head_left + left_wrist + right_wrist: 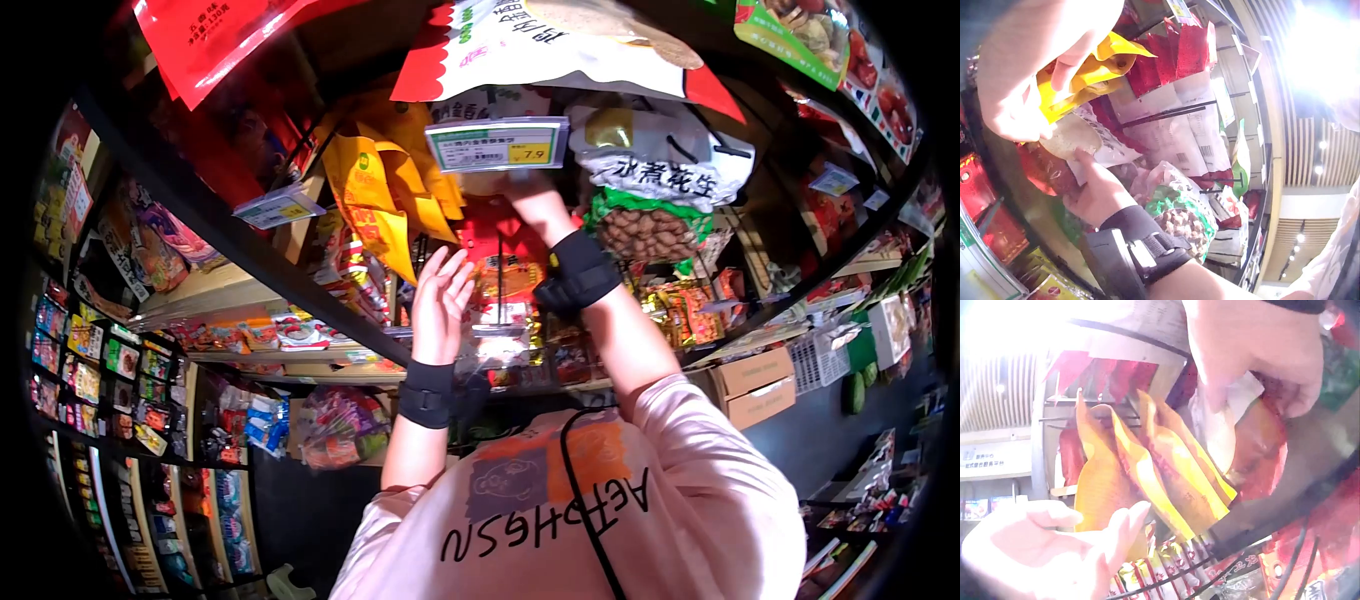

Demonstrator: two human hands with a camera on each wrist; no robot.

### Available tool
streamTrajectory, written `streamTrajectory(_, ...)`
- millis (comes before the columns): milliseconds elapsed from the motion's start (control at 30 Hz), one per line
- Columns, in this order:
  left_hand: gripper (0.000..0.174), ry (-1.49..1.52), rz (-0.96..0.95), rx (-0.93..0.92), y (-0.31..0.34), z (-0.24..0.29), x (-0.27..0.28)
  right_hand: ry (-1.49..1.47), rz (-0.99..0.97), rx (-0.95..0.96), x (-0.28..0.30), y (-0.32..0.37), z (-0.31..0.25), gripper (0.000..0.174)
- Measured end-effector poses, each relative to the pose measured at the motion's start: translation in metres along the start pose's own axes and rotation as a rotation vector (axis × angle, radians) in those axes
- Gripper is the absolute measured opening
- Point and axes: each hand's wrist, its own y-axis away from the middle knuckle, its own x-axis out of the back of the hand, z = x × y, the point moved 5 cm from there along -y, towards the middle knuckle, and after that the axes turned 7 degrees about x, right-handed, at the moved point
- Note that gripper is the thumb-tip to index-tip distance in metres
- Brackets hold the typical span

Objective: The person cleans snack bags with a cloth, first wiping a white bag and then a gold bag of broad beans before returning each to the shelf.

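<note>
My right hand (540,208) reaches in under a hanging price tag (497,144), its fingers partly hidden there in the head view. In the right wrist view that hand (1257,353) grips the edge of a white-and-red snack bag (1259,447), thumb on one side and curled fingers on the other. The same bag (1054,169) shows a pale oval on its front in the left wrist view. My left hand (443,300) is raised beside the yellow bags (375,195) with relaxed fingers and holds nothing. Those yellow bags (1160,462) hang in a row between the two hands.
A bag of peanuts (650,220) hangs right of my right forearm. A dark curved shelf rail (300,285) crosses in front of the left shelves. Overhead hangs a large white-and-red bag (560,50). Cardboard boxes (755,385) stand at lower right.
</note>
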Motion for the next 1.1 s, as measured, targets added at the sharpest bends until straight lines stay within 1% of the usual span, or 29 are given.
streamTrajectory(33, 0.048, -0.023, -0.004, -0.015, -0.002, 0.000, -0.003, 0.273, 0.081, 0.179, -0.001, 0.000, -0.017, 0.025)
streamTrajectory(100, 0.050, -0.064, 0.017, -0.030, -0.004, -0.008, -0.003, 0.573, 0.187, 0.256, -0.004, 0.021, -0.046, 0.027)
streamTrajectory(133, 0.053, -0.091, 0.050, -0.041, -0.005, -0.011, -0.001, 0.598, 0.219, 0.156, -0.007, 0.033, -0.075, 0.028)
streamTrajectory(167, 0.052, -0.117, 0.059, -0.061, -0.006, -0.012, -0.004, 0.589, 0.177, 0.246, -0.008, 0.038, -0.080, 0.031)
streamTrajectory(200, 0.051, -0.129, 0.069, -0.076, -0.008, -0.015, -0.004, 0.631, 0.077, 0.061, -0.009, 0.043, -0.089, 0.028)
streamTrajectory(267, 0.051, -0.141, 0.121, -0.101, -0.010, -0.016, -0.006, 0.666, 0.309, 0.314, -0.007, 0.061, -0.127, 0.023)
streamTrajectory(300, 0.050, -0.153, 0.132, -0.105, -0.010, -0.015, -0.006, 0.566, 0.251, 0.269, -0.007, 0.064, -0.139, 0.021)
streamTrajectory(333, 0.050, -0.171, 0.140, -0.111, -0.009, -0.013, -0.007, 0.488, 0.203, 0.267, -0.005, 0.067, -0.142, 0.021)
streamTrajectory(367, 0.049, -0.151, 0.144, -0.111, -0.010, -0.012, -0.008, 0.488, 0.178, 0.231, -0.004, 0.070, -0.151, 0.021)
streamTrajectory(400, 0.047, -0.203, 0.173, -0.136, -0.011, -0.010, -0.009, 0.487, 0.160, 0.196, -0.002, 0.073, -0.160, 0.020)
streamTrajectory(467, 0.045, -0.142, 0.035, -0.249, -0.034, -0.021, 0.003, 0.451, 0.099, 0.174, 0.004, 0.072, -0.166, 0.020)
streamTrajectory(500, 0.044, -0.181, 0.079, -0.247, -0.039, -0.017, -0.001, 0.499, 0.086, 0.158, 0.006, 0.072, -0.173, 0.021)
streamTrajectory(533, 0.044, -0.244, 0.128, -0.265, -0.041, -0.013, -0.005, 0.490, 0.057, 0.185, 0.008, 0.073, -0.177, 0.022)
streamTrajectory(600, 0.045, -0.166, 0.137, -0.219, -0.044, -0.009, -0.008, 0.452, 0.021, 0.167, 0.013, 0.078, -0.187, 0.026)
streamTrajectory(633, 0.044, -0.202, 0.133, -0.218, -0.041, -0.004, -0.013, 0.417, -0.013, 0.141, 0.018, 0.081, -0.191, 0.031)
streamTrajectory(667, 0.045, -0.189, 0.055, -0.201, -0.036, -0.001, -0.019, 0.320, -0.029, 0.057, 0.024, 0.083, -0.187, 0.034)
streamTrajectory(733, 0.047, -0.172, -0.105, -0.171, -0.010, 0.013, -0.039, 0.297, -0.071, 0.054, 0.034, 0.088, -0.197, 0.036)
streamTrajectory(767, 0.044, -0.209, -0.155, -0.167, 0.007, 0.019, -0.048, 0.234, -0.088, -0.002, 0.041, 0.093, -0.202, 0.038)
streamTrajectory(800, 0.038, -0.213, -0.204, -0.147, 0.015, 0.017, -0.046, 0.243, -0.099, -0.049, 0.047, 0.097, -0.206, 0.037)
streamTrajectory(867, 0.039, -0.285, -0.204, -0.126, 0.048, 0.026, -0.051, 0.154, -0.108, -0.122, 0.056, 0.107, -0.220, 0.042)
streamTrajectory(933, 0.048, -0.306, -0.251, -0.133, 0.083, 0.044, -0.064, 0.027, -0.072, -0.197, 0.062, 0.119, -0.229, 0.044)
streamTrajectory(967, 0.058, -0.274, -0.272, -0.109, 0.097, 0.050, -0.070, 0.010, -0.065, -0.220, 0.067, 0.125, -0.230, 0.046)
streamTrajectory(1000, 0.067, -0.293, -0.318, -0.088, 0.103, 0.051, -0.069, -0.091, -0.091, -0.232, 0.067, 0.130, -0.233, 0.048)
streamTrajectory(1067, 0.071, -0.327, -0.375, -0.045, 0.123, 0.053, -0.079, -0.160, -0.098, -0.225, 0.073, 0.145, -0.240, 0.052)
streamTrajectory(1100, 0.076, -0.386, -0.420, -0.083, 0.131, 0.057, -0.087, -0.220, -0.116, -0.227, 0.072, 0.151, -0.244, 0.056)
